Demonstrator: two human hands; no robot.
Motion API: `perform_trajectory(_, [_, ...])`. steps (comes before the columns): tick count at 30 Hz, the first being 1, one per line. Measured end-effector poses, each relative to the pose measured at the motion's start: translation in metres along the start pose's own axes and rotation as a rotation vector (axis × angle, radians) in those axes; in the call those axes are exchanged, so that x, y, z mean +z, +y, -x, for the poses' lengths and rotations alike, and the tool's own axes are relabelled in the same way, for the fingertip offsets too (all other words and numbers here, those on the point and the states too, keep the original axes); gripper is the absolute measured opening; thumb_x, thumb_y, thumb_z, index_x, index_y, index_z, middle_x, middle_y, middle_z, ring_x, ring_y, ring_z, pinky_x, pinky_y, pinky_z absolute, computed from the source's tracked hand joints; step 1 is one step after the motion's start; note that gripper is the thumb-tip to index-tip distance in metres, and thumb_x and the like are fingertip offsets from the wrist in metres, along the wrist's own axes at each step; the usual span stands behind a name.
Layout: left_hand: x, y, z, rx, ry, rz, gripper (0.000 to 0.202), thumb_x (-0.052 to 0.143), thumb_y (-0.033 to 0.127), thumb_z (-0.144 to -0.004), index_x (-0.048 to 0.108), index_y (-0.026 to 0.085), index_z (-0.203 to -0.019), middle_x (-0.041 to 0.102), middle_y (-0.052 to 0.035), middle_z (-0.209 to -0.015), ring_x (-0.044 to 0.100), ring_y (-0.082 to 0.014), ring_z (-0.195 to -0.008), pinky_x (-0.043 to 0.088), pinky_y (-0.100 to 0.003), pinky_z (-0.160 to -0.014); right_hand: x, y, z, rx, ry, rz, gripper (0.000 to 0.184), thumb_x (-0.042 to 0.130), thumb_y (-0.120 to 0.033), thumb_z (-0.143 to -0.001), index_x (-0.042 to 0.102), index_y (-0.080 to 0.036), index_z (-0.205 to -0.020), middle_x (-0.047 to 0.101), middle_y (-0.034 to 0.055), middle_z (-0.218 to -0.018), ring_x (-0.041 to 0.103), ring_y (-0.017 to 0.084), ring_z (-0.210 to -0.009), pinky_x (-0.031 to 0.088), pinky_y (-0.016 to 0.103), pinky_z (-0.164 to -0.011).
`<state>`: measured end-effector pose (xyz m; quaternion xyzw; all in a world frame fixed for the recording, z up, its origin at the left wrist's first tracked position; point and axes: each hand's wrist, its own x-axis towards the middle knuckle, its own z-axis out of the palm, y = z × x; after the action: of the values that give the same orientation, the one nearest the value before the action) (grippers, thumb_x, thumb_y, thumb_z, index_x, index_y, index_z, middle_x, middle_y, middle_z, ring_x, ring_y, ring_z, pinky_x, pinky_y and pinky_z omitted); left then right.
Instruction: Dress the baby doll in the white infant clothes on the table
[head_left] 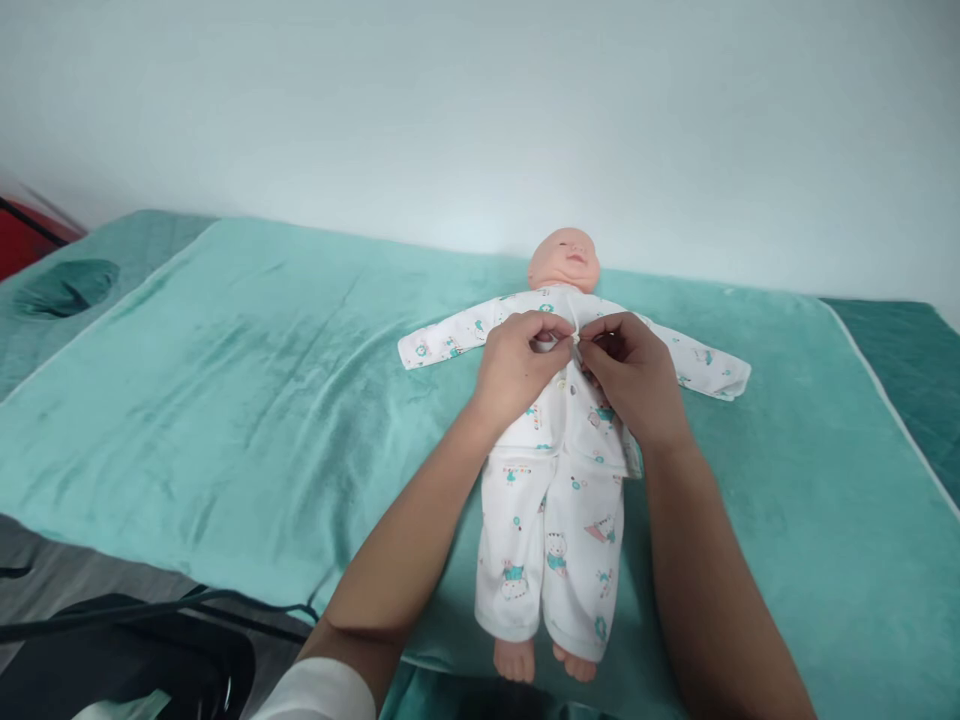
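A baby doll (564,258) lies on its back on a teal blanket (247,400), arms spread, bare feet toward me. It wears a white printed shirt (450,338) and matching trousers (551,560). My left hand (514,365) and my right hand (634,372) meet over the doll's chest. Both pinch the shirt's front opening near the collar, fingers closed on the fabric around a small button.
The blanket covers a padded table against a pale wall (480,110). A darker green cover with a face hole (64,285) shows at the far left. A black chair or stand (127,650) sits at the lower left, below the table's edge.
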<state>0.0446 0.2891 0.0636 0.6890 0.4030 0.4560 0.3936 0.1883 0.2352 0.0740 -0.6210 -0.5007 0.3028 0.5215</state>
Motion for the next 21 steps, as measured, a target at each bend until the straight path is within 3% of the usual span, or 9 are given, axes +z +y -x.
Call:
perform_trajectory(7, [0.000,0.004,0.001,-0.044,0.028,0.123,0.019,0.064,0.008,-0.074,0.067,0.020,-0.088,0.069,0.0010,-0.087,0.057,-0.0096,-0.077,0.047,-0.024,-0.073,-0.001,0.005,-0.002,-0.003,-0.039,-0.018,0.015,0.068,-0.023,-0.080,0.066,-0.022,-0.095,0.059,-0.0026,-0.074,0.048,0.010,-0.056,0.037,0.022,-0.047])
perform_trajectory(16, [-0.010,-0.005,-0.003,-0.089,-0.070,0.292,0.013,0.067,0.011,-0.073,0.064,0.019,-0.084,0.064,0.0006,-0.085,0.056,-0.0103,-0.078,0.042,-0.023,-0.069,-0.002,0.004,-0.002,0.009,-0.083,-0.070,0.014,0.071,-0.030,-0.084,0.067,-0.023,-0.094,0.055,-0.0035,-0.070,0.046,0.010,-0.056,0.036,0.022,-0.044])
perform_trajectory(21, [-0.009,-0.007,-0.003,-0.078,-0.079,0.322,0.012,0.066,0.011,-0.074,0.061,0.019,-0.082,0.064,0.0004,-0.088,0.057,-0.0103,-0.079,0.042,-0.023,-0.071,0.001,0.005,-0.002,-0.021,-0.033,-0.030,0.011,0.071,-0.027,-0.083,0.068,-0.023,-0.093,0.059,-0.0029,-0.074,0.048,0.010,-0.060,0.039,0.023,-0.051])
